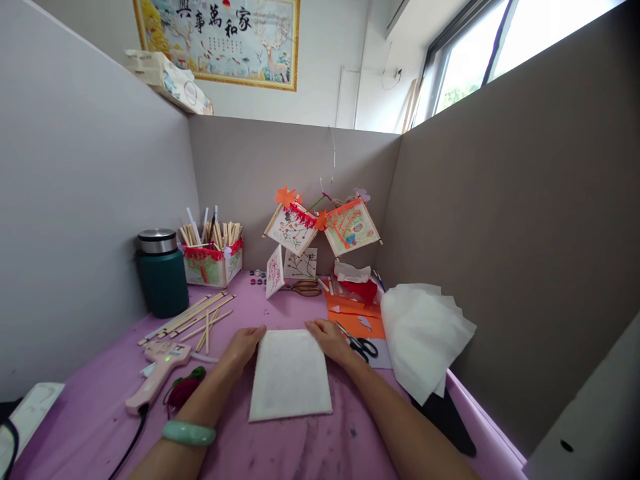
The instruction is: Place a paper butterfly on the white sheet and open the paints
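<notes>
A flat white panel, with a cloth-like surface, lies in front of me on the purple-covered table. My left hand is closed at its far left corner, thumb and fingers pinching the edge. At the far right corner my right hand grips the same panel, fingers bent over the edge. A green bangle circles my left wrist. Black-handled scissors lie just right of my right hand. Left of my left forearm are a pink hot glue gun and dark red yarn.
Wooden sticks lie at the left, before a dark green thermos and a decorated stick box. Picture panels hang at the back. White sheets and orange paper lie right. Grey partitions enclose the table.
</notes>
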Demonstrator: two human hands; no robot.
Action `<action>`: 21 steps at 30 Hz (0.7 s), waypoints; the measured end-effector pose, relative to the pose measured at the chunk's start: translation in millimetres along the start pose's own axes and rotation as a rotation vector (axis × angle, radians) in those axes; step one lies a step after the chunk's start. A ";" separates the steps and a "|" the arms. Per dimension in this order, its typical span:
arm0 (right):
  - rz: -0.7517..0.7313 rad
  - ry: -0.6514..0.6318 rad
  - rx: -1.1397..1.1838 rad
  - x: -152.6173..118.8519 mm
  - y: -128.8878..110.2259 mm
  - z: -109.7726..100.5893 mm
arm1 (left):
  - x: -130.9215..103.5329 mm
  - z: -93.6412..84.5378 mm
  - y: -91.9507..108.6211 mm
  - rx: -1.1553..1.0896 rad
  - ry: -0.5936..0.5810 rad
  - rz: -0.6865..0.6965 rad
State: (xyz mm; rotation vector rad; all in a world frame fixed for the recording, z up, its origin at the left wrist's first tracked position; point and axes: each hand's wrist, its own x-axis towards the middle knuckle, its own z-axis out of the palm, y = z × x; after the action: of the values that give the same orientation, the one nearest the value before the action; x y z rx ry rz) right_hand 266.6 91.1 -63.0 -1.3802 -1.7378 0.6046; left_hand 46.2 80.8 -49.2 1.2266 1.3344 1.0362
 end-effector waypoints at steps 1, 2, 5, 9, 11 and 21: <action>-0.001 0.001 -0.002 -0.1 -0.1 0.2 | 0.4 0.0 -0.8 -0.005 -0.022 -0.008; -0.002 0.003 -0.005 -0.2 -0.2 0.4 | 1.0 0.0 -1.6 -0.008 -0.038 -0.013; -0.005 0.004 -0.010 -0.2 -0.9 0.5 | 3.5 0.3 -3.5 -0.005 -0.053 -0.009; -0.014 0.003 -0.011 1.3 -0.1 0.2 | 4.8 0.1 -2.4 -0.010 -0.069 -0.006; -0.017 0.011 -0.007 1.6 1.1 0.8 | 4.4 0.1 -0.9 -0.003 -0.063 -0.015; -0.012 0.303 0.094 15.8 -6.9 -25.4 | 15.5 -6.3 -7.5 0.407 0.105 0.211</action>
State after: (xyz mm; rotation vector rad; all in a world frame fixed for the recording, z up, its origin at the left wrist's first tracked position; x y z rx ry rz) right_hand 282.7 101.2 -38.9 -1.3193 -1.4571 0.4391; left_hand 39.3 95.6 -57.7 1.6631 1.5742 1.0145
